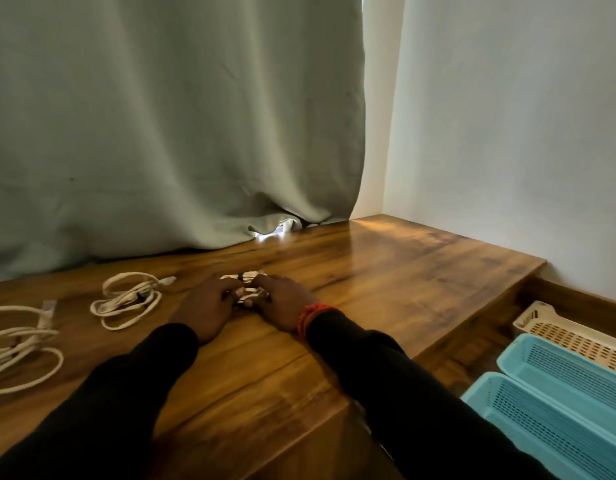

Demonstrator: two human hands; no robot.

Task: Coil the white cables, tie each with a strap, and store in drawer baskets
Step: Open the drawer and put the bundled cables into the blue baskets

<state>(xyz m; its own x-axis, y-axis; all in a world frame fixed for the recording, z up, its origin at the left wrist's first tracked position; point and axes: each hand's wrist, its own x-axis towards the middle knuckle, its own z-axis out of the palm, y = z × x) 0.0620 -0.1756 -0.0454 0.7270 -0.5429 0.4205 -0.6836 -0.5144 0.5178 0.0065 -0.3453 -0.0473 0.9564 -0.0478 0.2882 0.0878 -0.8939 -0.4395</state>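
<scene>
Both hands meet mid-table: the left hand point(209, 306) and right hand point(282, 301) curl their fingers round a small coiled white cable point(246, 284) with a dark strap point(241, 276). Two loose cables point(130, 299) point(19, 344) lie left. Bare wooden table point(386, 271) runs to its right edge, where three baskets point(559, 393) sit below.

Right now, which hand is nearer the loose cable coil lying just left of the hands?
Left. The left hand sits just right of that loose cable coil on the table; the right hand is farther right, beyond the left hand.
</scene>
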